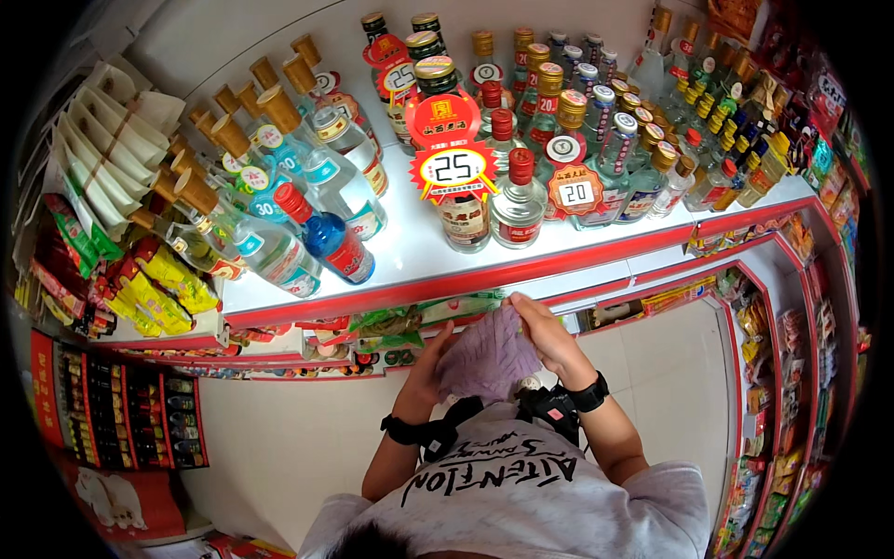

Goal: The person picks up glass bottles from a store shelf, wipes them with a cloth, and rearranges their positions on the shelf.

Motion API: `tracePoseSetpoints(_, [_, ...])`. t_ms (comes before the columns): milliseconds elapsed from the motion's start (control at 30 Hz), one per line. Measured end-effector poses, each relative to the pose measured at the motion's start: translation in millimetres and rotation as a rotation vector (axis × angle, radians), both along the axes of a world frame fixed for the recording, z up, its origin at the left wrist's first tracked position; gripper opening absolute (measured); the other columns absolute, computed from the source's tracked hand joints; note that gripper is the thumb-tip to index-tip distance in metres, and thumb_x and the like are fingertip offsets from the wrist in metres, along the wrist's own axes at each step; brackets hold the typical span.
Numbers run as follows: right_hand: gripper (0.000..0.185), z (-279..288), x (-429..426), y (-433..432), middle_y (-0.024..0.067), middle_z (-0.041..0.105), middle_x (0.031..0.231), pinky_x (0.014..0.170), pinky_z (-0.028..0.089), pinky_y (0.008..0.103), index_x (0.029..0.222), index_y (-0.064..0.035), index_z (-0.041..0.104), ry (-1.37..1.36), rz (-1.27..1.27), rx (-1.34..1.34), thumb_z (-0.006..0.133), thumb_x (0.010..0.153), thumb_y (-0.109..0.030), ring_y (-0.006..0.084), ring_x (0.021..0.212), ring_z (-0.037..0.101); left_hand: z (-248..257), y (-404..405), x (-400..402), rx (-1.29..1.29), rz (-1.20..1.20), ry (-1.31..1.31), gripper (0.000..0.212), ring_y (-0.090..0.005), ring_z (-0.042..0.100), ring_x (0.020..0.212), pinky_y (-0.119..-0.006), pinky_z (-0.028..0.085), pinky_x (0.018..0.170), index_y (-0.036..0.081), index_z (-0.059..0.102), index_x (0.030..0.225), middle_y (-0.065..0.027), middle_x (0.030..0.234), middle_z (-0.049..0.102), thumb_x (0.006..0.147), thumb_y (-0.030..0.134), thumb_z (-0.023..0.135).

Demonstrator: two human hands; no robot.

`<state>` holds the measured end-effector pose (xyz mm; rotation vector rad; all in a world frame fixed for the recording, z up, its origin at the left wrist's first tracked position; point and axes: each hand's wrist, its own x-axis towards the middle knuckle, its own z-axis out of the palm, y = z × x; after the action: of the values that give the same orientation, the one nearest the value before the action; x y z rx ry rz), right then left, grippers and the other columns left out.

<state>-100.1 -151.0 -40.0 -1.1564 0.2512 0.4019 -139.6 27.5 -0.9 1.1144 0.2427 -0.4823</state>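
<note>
A purple cloth (489, 353) is stretched between my two hands, in front of the red-edged shelf. My left hand (426, 367) grips its left side, and most of those fingers are hidden by the fabric. My right hand (548, 335) pinches the upper right edge with the thumb uppermost. Just beyond the cloth, on the white shelf top (405, 262), stand a dark-capped liquor bottle (466, 223) with a red price tag (450, 150) and a clear bottle with a red cap (520, 202). Neither hand touches a bottle.
To the left stand a blue bottle (339, 244) and several clear bottles with wooden-looking caps (276, 255). Many small bottles (621, 171) crowd the right side. Packaged snacks (167, 279) lie at far left. Lower shelves (758, 349) curve around on the right, above a tiled floor (649, 377).
</note>
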Motion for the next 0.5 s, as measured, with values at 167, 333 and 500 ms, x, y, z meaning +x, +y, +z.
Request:
tracePoseSetpoints(167, [0.032,4.2,-24.8,-26.9,-0.0032,0.049,0.091,0.062,0.038,0.017,0.116,-0.0072,0.048,0.095,0.333,0.401,0.052,0.084,-0.007,0.0041,0.073,0.046,-61.8,17.5,3.7,-0.136,-0.049,0.28,0.046,-0.0163,0.055,0.103,-0.029,0.044,0.088,0.002,0.053,0.117,-0.0094,0.115,0.056,0.088,0.038,0.051])
tracePoseSetpoints(333, [0.03,-9.5,-29.6,-24.2,-0.0013,0.047,0.1,0.071,0.04,0.0215,0.098,-0.0063,0.051,-0.513,0.381,-0.273,0.062,0.071,0.002,0.0071,0.084,0.047,-78.7,16.0,16.0,-0.161,-0.434,-0.213,0.045,-0.021,0.047,0.114,-0.032,0.037,0.095,0.0,0.048,0.121,-0.0129,0.126,0.047,0.086,0.027,0.053])
tracePoseSetpoints(500, [0.014,7.2,-23.0,-24.2,0.0008,0.051,0.084,0.075,0.04,0.0248,0.08,-0.0021,0.053,-0.496,0.23,-0.425,0.059,0.081,-0.015,0.0095,0.085,0.048,-57.0,18.5,2.5,-0.068,-0.339,-0.367,0.055,-0.0268,0.041,0.12,-0.037,0.03,0.101,-0.002,0.037,0.129,-0.0141,0.13,0.042,0.086,0.028,0.052])
